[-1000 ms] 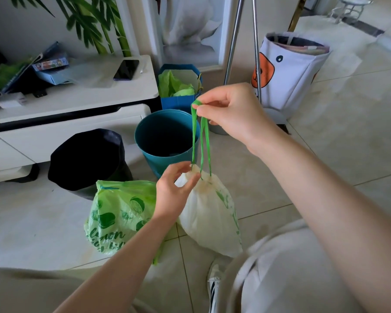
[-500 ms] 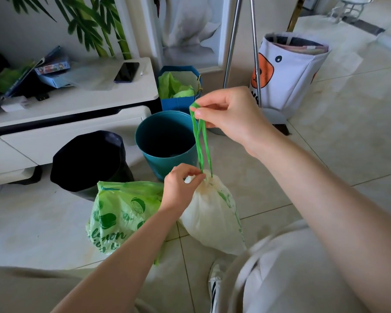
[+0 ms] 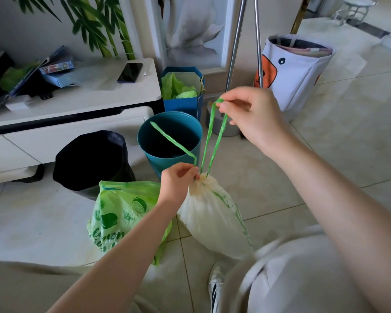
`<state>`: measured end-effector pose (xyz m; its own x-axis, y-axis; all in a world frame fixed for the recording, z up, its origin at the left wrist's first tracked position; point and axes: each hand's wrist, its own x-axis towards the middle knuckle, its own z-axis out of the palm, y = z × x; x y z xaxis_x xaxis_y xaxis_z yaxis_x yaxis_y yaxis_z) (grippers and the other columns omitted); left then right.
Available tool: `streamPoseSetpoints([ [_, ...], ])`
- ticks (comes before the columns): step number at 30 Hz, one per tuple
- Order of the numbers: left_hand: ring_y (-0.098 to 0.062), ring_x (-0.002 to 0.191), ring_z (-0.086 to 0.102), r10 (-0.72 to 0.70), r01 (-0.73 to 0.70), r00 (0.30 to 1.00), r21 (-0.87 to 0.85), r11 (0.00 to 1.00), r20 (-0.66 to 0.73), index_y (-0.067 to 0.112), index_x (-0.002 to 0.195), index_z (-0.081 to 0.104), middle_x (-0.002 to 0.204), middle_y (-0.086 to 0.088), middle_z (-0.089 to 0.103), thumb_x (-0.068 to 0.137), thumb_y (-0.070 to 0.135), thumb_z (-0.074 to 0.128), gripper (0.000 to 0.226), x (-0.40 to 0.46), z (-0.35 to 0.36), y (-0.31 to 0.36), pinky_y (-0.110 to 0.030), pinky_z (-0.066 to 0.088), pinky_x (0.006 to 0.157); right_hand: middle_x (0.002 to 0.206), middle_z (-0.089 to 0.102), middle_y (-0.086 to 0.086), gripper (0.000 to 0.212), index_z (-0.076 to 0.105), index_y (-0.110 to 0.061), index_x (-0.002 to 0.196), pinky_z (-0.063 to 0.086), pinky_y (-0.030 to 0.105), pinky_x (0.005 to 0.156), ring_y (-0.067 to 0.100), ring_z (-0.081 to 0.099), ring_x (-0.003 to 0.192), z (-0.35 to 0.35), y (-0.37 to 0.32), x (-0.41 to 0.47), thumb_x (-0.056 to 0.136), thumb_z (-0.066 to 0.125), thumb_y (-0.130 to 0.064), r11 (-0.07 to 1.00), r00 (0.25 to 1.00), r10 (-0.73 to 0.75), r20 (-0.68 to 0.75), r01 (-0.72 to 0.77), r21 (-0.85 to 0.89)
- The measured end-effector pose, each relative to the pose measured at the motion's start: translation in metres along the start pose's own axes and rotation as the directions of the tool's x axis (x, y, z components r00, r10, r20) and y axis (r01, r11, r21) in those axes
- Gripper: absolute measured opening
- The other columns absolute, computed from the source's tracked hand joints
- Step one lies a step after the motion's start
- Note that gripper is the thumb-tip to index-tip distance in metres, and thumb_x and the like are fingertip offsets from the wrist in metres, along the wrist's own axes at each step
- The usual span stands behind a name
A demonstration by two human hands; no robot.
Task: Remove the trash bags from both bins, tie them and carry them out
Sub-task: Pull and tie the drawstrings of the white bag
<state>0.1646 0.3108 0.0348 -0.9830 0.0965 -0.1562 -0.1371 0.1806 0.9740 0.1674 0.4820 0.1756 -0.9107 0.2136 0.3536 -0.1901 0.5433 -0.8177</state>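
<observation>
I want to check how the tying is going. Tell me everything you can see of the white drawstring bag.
The white, thin plastic drawstring trash bag sits on the tiled floor, full and cinched shut, green print down its side. The left hand pinches its gathered neck; the right hand pulls one green drawstring loop upward. A second strand trails left. It touches the green printed bag.

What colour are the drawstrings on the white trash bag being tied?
Bright green drawstrings, clearest in the head view, above the white trash bag.

You see thin, crinkled plastic in the white bag and green bag, a smooth teal plastic bin, glossy floor tiles.
</observation>
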Motion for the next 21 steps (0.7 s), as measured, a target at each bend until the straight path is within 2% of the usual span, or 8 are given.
streamPoseSetpoints([
  [5, 0.000, 0.066, 0.060, 0.092, -0.140, 0.974, 0.233, 0.962, 0.205, 0.018, 0.075, 0.073, 0.073, 0.002, 0.072, 0.085, 0.013, 0.065, 0.014, 0.001, 0.002, 0.010, -0.010, 0.048, 0.065, 0.084, 0.062, -0.008, 0.013, 0.075, -0.013, 0.091, 0.052, 0.025, 0.071, 0.008, 0.061, 0.072, 0.014, -0.008, -0.002, 0.083, 0.066, -0.018, 0.982, 0.983, -0.177, 0.055, 0.180, -0.051],
  [8, 0.005, 0.066, 0.061, 0.091, -0.182, 0.951, 0.300, 0.936, 0.294, 0.018, 0.084, 0.074, 0.077, 0.006, 0.072, 0.085, 0.013, 0.065, 0.011, 0.000, 0.000, 0.008, -0.008, 0.046, 0.068, 0.077, 0.056, -0.016, 0.012, 0.075, -0.012, 0.089, 0.052, 0.028, 0.063, 0.006, 0.059, 0.063, 0.022, -0.006, 0.003, 0.083, 0.067, -0.018, 0.986, 0.986, -0.159, 0.054, 0.161, -0.033],
  [11, -0.009, 0.083, 0.069, 0.067, -0.177, 0.930, 0.280, 0.944, 0.361, 0.017, 0.095, 0.075, 0.086, 0.003, 0.074, 0.081, 0.020, 0.070, 0.015, 0.000, -0.003, 0.003, -0.025, 0.055, 0.082, 0.078, 0.060, -0.010, 0.011, 0.074, -0.010, 0.092, 0.055, 0.024, 0.052, 0.010, 0.065, 0.065, 0.029, -0.003, 0.006, 0.084, 0.067, -0.015, 0.993, 0.990, -0.111, 0.084, 0.108, 0.037],
  [13, -0.015, 0.083, 0.069, 0.071, -0.190, 0.921, 0.283, 0.940, 0.382, 0.018, 0.094, 0.075, 0.085, 0.002, 0.074, 0.080, 0.026, 0.073, 0.017, -0.003, -0.001, 0.003, -0.030, 0.056, 0.080, 0.080, 0.064, -0.005, 0.012, 0.074, -0.009, 0.094, 0.056, 0.023, 0.053, 0.012, 0.067, 0.065, 0.032, -0.002, 0.007, 0.085, 0.067, -0.013, 0.994, 0.991, -0.098, 0.091, 0.092, 0.061],
  [16, -0.016, 0.071, 0.065, 0.078, -0.187, 0.937, 0.302, 0.935, 0.340, 0.016, 0.081, 0.075, 0.075, -0.001, 0.072, 0.082, 0.028, 0.072, 0.013, -0.006, 0.004, 0.005, -0.028, 0.053, 0.072, 0.081, 0.068, 0.003, 0.014, 0.073, -0.006, 0.097, 0.059, 0.026, 0.058, 0.013, 0.069, 0.066, 0.034, 0.003, 0.010, 0.086, 0.065, -0.011, 0.996, 0.992, -0.033, 0.120, 0.022, 0.088],
  [18, -0.009, 0.064, 0.059, 0.076, -0.170, 0.942, 0.271, 0.948, 0.326, 0.014, 0.076, 0.075, 0.070, 0.000, 0.069, 0.085, 0.025, 0.069, 0.015, -0.007, 0.006, 0.007, -0.022, 0.049, 0.068, 0.083, 0.070, 0.008, 0.016, 0.071, -0.005, 0.101, 0.061, 0.032, 0.063, 0.017, 0.071, 0.070, 0.033, 0.007, 0.013, 0.088, 0.063, -0.011, 0.986, 0.990, 0.044, 0.135, -0.066, 0.156],
  [20, -0.004, 0.064, 0.057, 0.031, -0.102, 0.951, 0.216, 0.971, 0.309, 0.012, 0.075, 0.075, 0.070, 0.001, 0.068, 0.087, 0.022, 0.067, 0.018, -0.007, 0.004, 0.008, -0.016, 0.046, 0.066, 0.083, 0.070, 0.010, 0.022, 0.064, -0.007, 0.112, 0.061, 0.037, 0.069, 0.022, 0.072, 0.077, 0.031, 0.014, 0.015, 0.092, 0.057, -0.014, 0.952, 0.965, 0.177, 0.191, -0.217, 0.214],
  [21, -0.001, 0.065, 0.058, 0.009, -0.069, 0.952, 0.188, 0.980, 0.306, 0.009, 0.076, 0.074, 0.072, 0.004, 0.069, 0.088, 0.021, 0.065, 0.019, -0.006, 0.003, 0.008, -0.012, 0.045, 0.066, 0.085, 0.069, 0.010, 0.027, 0.058, -0.008, 0.120, 0.061, 0.038, 0.073, 0.024, 0.071, 0.079, 0.030, 0.019, 0.014, 0.095, 0.053, -0.017, 0.931, 0.930, 0.270, 0.249, -0.318, 0.179],
])
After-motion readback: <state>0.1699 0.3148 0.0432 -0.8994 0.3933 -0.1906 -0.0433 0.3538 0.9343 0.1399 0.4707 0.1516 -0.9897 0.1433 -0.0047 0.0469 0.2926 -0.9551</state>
